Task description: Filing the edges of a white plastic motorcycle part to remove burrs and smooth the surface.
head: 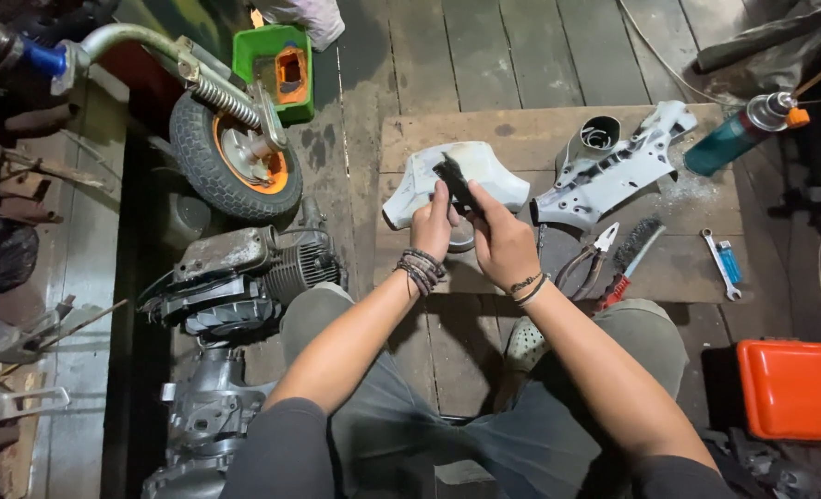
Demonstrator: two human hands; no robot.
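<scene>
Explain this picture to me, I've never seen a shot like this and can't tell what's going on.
This is one view from a camera worn on a person's head, looking down at their own lap and two bare hands. The left hand and right hand together hold a small flat black part above a low wooden board. On the board lie a white plastic cover, a pale grey metal housing, pliers, a wire brush, a small spanner and a teal spray can. To the left stands a small engine and a rubber wheel.
</scene>
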